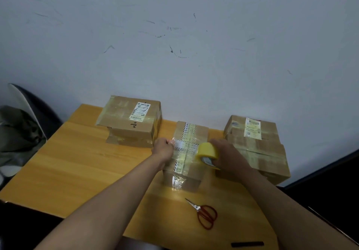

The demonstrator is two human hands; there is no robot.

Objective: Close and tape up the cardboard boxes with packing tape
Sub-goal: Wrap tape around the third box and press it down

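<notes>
A small cardboard box (201, 131) stands in the middle of the wooden table, its flaps closed and old printed tape running along its top. A clear strip of tape stretches across the top from left to right. My left hand (163, 148) presses the strip's free end down at the box's left edge, fingers curled. My right hand (226, 152) grips a yellow roll of packing tape (207, 151) at the box's right edge. A closed box (130, 121) sits at the back left. Another closed box (258, 146) stands to the right.
Red-handled scissors (204, 214) lie on the table (77, 162) in front of the middle box. A black marker-like bar (247, 244) lies at the front edge. A chair with grey cloth (17, 129) stands at the left; a wall rises behind the table.
</notes>
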